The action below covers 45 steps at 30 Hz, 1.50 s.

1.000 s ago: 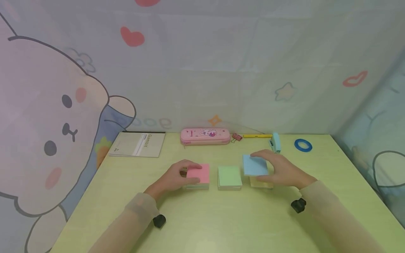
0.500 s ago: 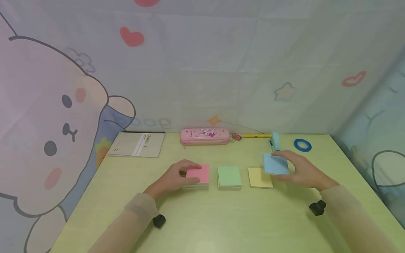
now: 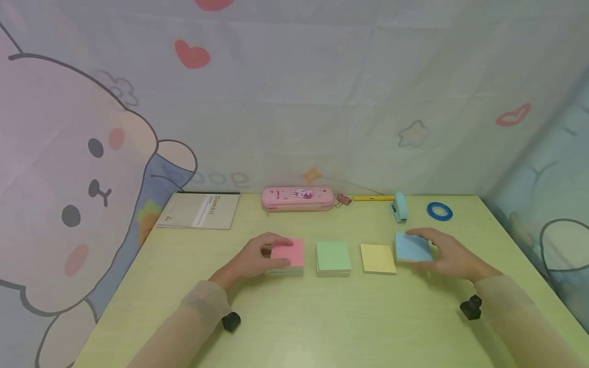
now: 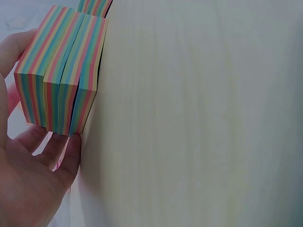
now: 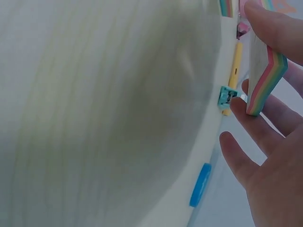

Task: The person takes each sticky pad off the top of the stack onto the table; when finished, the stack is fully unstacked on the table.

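Observation:
My left hand (image 3: 254,257) grips a thick stack of sticky note pads (image 4: 61,71), pink on top (image 3: 290,251), with thumb and fingers on its sides. The left wrist view shows several rainbow-striped pads in that stack. To its right lie a green-topped stack of sticky notes (image 3: 333,256) and a thin yellow sticky note pad (image 3: 378,258). Right of the yellow pad, my right hand (image 3: 448,255) pinches a thin blue-topped sticky note pad (image 3: 413,248) between thumb and fingers. Its striped edge (image 5: 267,85) shows in the right wrist view.
Along the back of the table (image 3: 322,317) lie a notebook (image 3: 200,210), a pink pencil case (image 3: 298,199), a binder clip (image 3: 343,200), a yellow pencil-like stick (image 3: 374,198), a light blue stapler (image 3: 399,208) and a blue tape roll (image 3: 439,211). A printed cloth (image 3: 294,102) hangs behind.
My right hand has carried the blue pad rightward from over the yellow pad, then lowered it on that pad's right, uncovering the yellow one. My left hand stays on its stack.

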Each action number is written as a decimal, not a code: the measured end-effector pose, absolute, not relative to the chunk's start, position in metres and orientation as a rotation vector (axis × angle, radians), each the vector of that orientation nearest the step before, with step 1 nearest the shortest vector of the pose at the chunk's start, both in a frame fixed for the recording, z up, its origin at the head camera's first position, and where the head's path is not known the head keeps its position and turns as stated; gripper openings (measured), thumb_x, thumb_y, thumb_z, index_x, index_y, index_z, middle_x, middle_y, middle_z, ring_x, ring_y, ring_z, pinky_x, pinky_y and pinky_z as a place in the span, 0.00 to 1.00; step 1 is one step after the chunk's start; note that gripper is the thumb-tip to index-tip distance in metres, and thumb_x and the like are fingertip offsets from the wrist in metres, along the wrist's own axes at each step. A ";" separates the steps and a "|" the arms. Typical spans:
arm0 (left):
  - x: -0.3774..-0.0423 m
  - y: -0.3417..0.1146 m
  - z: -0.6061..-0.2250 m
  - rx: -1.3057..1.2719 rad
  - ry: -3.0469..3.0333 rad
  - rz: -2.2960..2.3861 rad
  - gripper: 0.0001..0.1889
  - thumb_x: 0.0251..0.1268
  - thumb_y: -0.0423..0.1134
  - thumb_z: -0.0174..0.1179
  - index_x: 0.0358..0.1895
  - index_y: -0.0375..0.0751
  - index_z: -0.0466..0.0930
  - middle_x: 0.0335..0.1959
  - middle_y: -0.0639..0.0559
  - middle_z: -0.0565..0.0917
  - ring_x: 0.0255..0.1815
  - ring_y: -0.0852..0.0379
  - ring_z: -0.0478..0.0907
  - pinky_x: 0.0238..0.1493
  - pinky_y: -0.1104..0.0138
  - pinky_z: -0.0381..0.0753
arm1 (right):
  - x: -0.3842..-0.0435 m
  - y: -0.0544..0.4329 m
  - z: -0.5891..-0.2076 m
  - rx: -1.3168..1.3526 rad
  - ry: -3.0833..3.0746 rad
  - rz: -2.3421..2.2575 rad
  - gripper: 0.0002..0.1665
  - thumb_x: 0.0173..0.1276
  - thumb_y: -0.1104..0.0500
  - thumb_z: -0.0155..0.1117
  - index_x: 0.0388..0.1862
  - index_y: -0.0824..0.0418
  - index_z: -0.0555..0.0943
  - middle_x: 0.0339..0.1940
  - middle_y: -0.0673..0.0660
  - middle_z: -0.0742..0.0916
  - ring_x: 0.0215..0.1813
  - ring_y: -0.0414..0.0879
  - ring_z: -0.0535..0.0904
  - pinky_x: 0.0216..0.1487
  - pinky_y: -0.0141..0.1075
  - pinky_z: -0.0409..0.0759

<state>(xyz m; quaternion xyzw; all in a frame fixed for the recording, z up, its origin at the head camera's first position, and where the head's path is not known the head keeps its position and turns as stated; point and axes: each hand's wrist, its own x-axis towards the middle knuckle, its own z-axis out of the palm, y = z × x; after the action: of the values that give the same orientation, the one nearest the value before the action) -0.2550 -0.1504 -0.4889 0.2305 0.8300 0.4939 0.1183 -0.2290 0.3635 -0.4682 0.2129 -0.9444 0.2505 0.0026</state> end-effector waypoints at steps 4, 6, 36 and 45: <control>-0.255 -0.150 -0.490 0.675 2.431 1.437 0.24 0.64 0.50 0.76 0.63 0.59 0.85 0.66 0.58 0.80 0.68 0.54 0.75 0.71 0.53 0.75 | -0.228 0.366 -0.474 0.688 -2.964 0.778 0.47 0.58 0.53 0.85 0.74 0.58 0.73 0.73 0.65 0.78 0.73 0.66 0.71 0.69 0.67 0.70; -0.255 -0.150 -0.489 0.669 2.432 1.435 0.24 0.63 0.49 0.76 0.63 0.59 0.85 0.66 0.58 0.80 0.68 0.54 0.75 0.71 0.53 0.75 | -0.228 0.367 -0.476 0.703 -2.963 0.784 0.47 0.57 0.54 0.85 0.74 0.58 0.73 0.72 0.65 0.78 0.72 0.65 0.72 0.68 0.67 0.71; -0.254 -0.151 -0.488 0.664 2.437 1.433 0.24 0.64 0.48 0.75 0.63 0.57 0.85 0.66 0.56 0.80 0.68 0.52 0.75 0.70 0.51 0.75 | -0.228 0.369 -0.487 0.830 -2.975 0.758 0.46 0.55 0.54 0.86 0.72 0.54 0.75 0.67 0.59 0.81 0.59 0.51 0.75 0.54 0.47 0.78; -0.253 -0.149 -0.486 0.670 2.438 1.432 0.24 0.64 0.47 0.76 0.63 0.56 0.85 0.66 0.55 0.81 0.69 0.52 0.75 0.71 0.51 0.74 | -0.228 0.364 -0.482 0.829 -2.985 0.796 0.50 0.52 0.53 0.88 0.74 0.55 0.74 0.68 0.58 0.80 0.60 0.53 0.75 0.54 0.48 0.78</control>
<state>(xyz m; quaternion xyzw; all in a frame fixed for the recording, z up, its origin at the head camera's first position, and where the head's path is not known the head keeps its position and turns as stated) -0.2534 -0.1495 -0.4858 0.2290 0.8332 0.4894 0.1174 -0.2281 0.3643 -0.4824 0.2590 -0.9328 0.2488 -0.0283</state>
